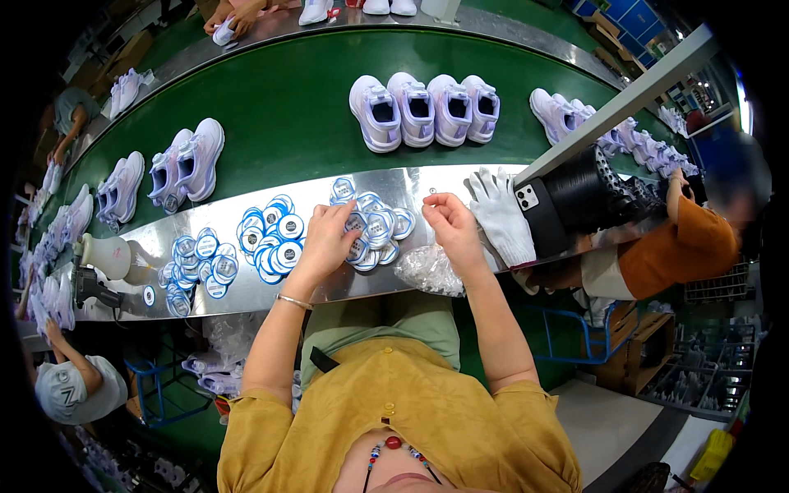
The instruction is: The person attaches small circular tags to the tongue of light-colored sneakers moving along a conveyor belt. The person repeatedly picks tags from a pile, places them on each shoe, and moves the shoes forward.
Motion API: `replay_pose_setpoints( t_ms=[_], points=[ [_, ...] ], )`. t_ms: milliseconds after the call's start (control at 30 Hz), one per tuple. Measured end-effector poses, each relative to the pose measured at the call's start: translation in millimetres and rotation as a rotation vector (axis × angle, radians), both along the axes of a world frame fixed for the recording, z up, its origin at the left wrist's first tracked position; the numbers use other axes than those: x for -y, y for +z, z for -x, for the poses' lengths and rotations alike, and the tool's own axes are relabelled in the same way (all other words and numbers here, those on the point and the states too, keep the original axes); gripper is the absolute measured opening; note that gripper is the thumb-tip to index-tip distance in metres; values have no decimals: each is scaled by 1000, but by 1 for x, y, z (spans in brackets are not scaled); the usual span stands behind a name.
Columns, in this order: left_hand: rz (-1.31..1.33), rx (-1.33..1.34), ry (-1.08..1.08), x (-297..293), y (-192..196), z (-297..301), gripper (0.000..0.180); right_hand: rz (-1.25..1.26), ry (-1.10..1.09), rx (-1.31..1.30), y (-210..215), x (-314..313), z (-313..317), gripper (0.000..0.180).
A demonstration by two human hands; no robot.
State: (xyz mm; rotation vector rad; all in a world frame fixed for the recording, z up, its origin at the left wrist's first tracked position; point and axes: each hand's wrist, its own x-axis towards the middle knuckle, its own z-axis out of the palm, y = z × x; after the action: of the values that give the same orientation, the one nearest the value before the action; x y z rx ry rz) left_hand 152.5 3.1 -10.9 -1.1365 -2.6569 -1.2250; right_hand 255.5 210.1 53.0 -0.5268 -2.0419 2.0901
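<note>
– Blue-edged discs (380, 222): fingers (445, 201)?
– Left hand's (327, 240) curl at the pile, right hand's (456, 230) bunch beside it; can't tell if either pinches. Discs lie heaped on the bench (390, 182).
– Handling?
– Probably light, stiff, slick; take by rims.

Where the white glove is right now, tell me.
In the head view, the glove lies right of centre on the metal ledge, between the right hand and the phone.
</note>
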Motion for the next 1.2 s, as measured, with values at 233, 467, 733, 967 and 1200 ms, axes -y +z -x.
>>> replay_pose_setpoints(
  t_ms=[233, 467, 733, 967, 1200],
  points=[
    [-215, 591, 46, 12, -5, 16, 41, -181, 100, 17, -15, 18, -1, 11],
    [-729, 1046, 115, 18, 19, -20, 12, -105, 126, -17, -32, 64, 24, 15],
    [-806, 1079, 64, 26, 32, -30, 12, 118, 238, -5, -20, 79, 35, 8],
    [-757, 901, 79, 21, 28, -42, 10, -173, 245, -35, -31, 79, 35, 14],
    [-903, 976, 212, 15, 32, -48, 10, -631, 68, -116, -16, 93, 19, 15]
  ],
)
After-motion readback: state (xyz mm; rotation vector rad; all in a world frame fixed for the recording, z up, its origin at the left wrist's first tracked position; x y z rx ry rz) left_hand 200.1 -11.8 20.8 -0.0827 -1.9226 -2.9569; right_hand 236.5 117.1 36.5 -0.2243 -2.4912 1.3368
